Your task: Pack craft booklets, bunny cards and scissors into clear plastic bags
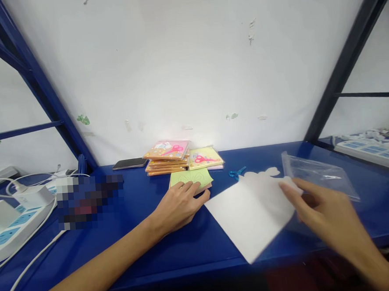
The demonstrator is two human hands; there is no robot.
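Right fingers: the right hand [328, 212] pinches the white sheet [248, 212] at its right edge.
Left fingers: the left hand [180, 205] lies unfolded upon green paper [201, 176].
White sheet: over the blue table [138, 195], one corner pointing nearward, wavy edge wallward (long axis cannot be told).
Beyond: blue scissors [237, 173], clear bag [324, 175] just behind the right hand.

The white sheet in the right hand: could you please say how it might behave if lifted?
The white sheet is probably light, as the right hand pinches only one side. It seems somewhat stiff, spreading nearly flat from that grip. Its lobed edge could bend easily where a narrow part juts out.
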